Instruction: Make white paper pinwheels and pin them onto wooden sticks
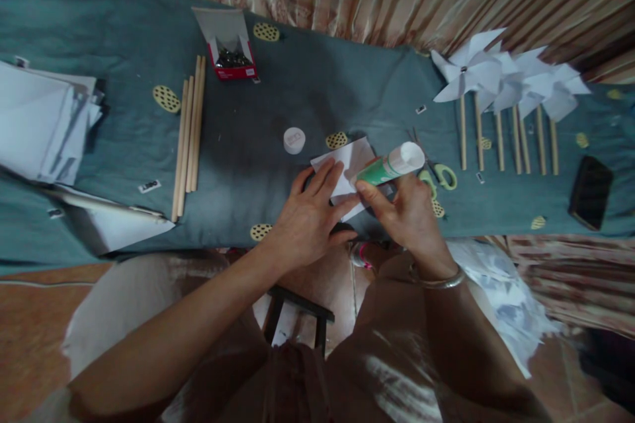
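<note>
Gluing is in hand at the desk's (278, 106) front edge: left hand (310, 218) lies flat, fingers spread, pinning the white paper (348, 157), right hand (407, 211) grip clamped on the green glue tube (389, 167) tilted over it, so the paper must stay steady

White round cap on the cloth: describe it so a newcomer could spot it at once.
On the teal cloth, look between the loose wooden sticks and the white paper under the left hand. The cap lies alone there, the only small white disc.
</note>
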The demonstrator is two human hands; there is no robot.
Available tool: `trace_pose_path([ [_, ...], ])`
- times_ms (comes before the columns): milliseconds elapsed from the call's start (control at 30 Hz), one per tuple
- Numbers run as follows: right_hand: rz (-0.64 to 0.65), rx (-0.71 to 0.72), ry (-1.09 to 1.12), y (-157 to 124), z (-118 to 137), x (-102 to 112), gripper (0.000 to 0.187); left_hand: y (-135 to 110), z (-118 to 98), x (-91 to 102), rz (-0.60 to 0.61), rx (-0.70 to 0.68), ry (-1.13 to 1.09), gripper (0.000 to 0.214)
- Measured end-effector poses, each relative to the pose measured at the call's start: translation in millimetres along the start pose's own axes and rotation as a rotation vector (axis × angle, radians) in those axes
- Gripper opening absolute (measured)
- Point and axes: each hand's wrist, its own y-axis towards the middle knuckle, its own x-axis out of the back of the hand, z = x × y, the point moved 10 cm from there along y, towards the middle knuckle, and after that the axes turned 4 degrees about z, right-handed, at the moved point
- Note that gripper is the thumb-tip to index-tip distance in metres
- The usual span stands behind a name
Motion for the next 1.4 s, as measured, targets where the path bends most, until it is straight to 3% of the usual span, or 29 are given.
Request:
trace_pose_path([
  [633,-0.021,0.020,0.017,8,0,-5,0.041,0,0,1.0,-0.013,-0.002,-0.006,0.055],
  [1400,0.055,0.113,-0.013,8,17,-8,0.032,0,0,1.0,0.003,0.000,0.002,0.051],
])
